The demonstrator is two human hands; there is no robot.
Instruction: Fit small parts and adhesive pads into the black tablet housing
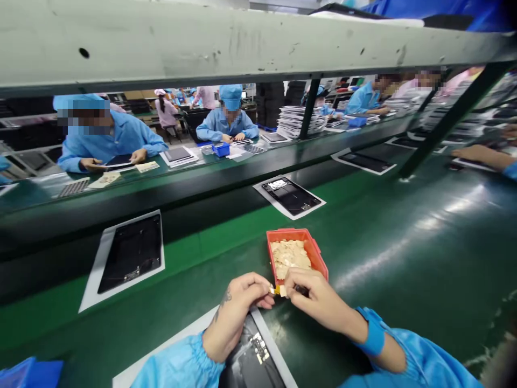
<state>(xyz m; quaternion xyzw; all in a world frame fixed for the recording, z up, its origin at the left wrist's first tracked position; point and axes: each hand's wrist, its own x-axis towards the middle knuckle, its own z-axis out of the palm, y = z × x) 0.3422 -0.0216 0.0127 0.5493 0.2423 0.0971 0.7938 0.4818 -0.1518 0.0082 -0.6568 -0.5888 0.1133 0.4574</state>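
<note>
Sleeve (428, 353); right hand (313, 295), seemingly pinching strip (277, 290), by tray edge (321, 263).

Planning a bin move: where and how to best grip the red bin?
Red bin: I'd pinch its right wall, coming from the right. That wall looks thin and its inner face shows bare above the pale pieces, whereas the left hand and right hand crowd the near end.

Place: electronics assembly hall in a factory. Evidence in front of you: 1 long green worktop (404, 253); flat dark device housings (291, 195) on pale sheets, set out at intervals; 1 red parts bin (317, 258); 2 co-workers (228, 125) opposite, in blue caps and smocks.
</note>
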